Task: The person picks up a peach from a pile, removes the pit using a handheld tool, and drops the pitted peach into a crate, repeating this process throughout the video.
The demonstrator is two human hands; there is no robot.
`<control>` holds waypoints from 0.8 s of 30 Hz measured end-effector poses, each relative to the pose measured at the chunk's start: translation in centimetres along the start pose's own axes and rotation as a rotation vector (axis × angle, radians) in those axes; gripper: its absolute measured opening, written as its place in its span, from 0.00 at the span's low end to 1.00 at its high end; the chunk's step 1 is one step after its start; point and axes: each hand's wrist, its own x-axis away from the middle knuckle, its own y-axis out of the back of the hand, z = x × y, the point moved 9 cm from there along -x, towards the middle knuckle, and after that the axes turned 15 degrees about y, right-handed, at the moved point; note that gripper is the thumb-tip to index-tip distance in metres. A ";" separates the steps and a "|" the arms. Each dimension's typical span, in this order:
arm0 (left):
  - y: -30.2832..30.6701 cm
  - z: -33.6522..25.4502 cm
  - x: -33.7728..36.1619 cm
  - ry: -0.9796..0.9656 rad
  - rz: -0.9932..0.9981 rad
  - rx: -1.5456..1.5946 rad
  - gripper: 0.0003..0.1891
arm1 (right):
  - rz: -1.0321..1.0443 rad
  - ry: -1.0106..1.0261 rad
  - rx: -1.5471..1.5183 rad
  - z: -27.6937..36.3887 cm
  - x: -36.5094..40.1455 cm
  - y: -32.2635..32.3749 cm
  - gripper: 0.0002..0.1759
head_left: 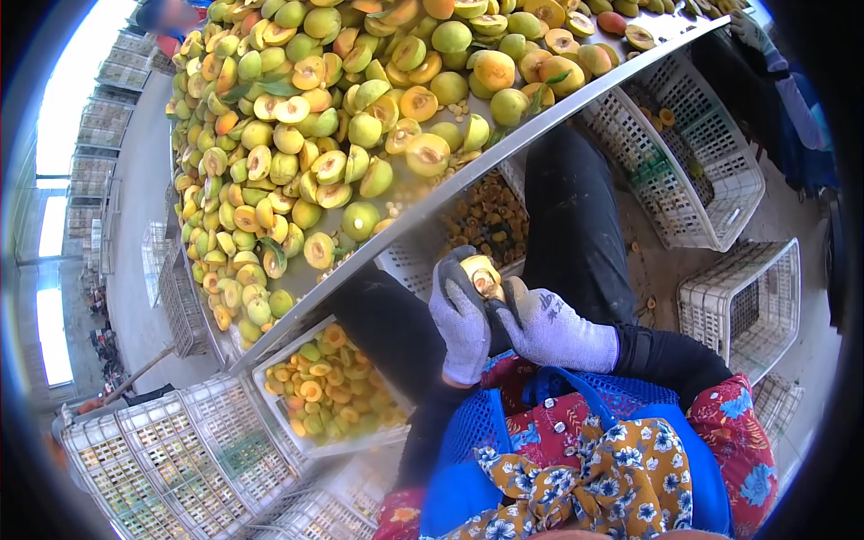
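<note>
Both my hands wear grey-white work gloves and meet in front of my lap. My left hand [460, 315] is closed around a yellow fruit half [481, 273], apricot- or peach-like, with its cut hollow facing up. Against the fruit's lower right edge, my right hand [551, 326] is closed with the thumb forward. Whether it grips a small tool there is hidden. Just beyond lies a metal-edged table [423, 205] heaped with whole and halved green-yellow fruit [297, 153].
Below the table edge, a crate holds brownish pits or scraps [490, 220]. To my left stands a white box [306, 441] of fruit halves beside a large white crate [171, 459]. More crates [675, 171] stand at right, near another person's sleeve [801, 112].
</note>
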 end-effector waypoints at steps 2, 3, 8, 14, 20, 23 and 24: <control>-0.1 0.0 0.0 0.019 0.001 0.033 0.20 | -0.006 0.001 0.020 0.1 0.1 0.1 0.18; -0.1 0.1 0.1 0.028 -0.002 0.050 0.21 | -0.004 -0.006 0.013 0.0 0.2 0.0 0.18; 0.5 0.2 0.6 -0.063 -0.063 -0.004 0.20 | 0.004 0.008 -0.330 -0.5 -0.3 -0.5 0.21; 0.0 0.0 0.4 -0.054 0.032 0.020 0.20 | 0.240 -0.439 -1.459 0.4 0.9 -2.4 0.22; -1.3 -0.1 0.0 0.043 0.291 0.200 0.23 | 0.313 -0.852 -2.388 1.7 2.3 -4.2 0.20; -1.4 0.2 0.1 0.034 0.279 0.162 0.24 | 0.374 -0.738 -2.340 1.0 2.6 -5.0 0.20; -1.5 0.2 0.1 0.044 0.293 0.184 0.24 | 0.426 -0.723 -2.407 1.1 2.6 -5.2 0.20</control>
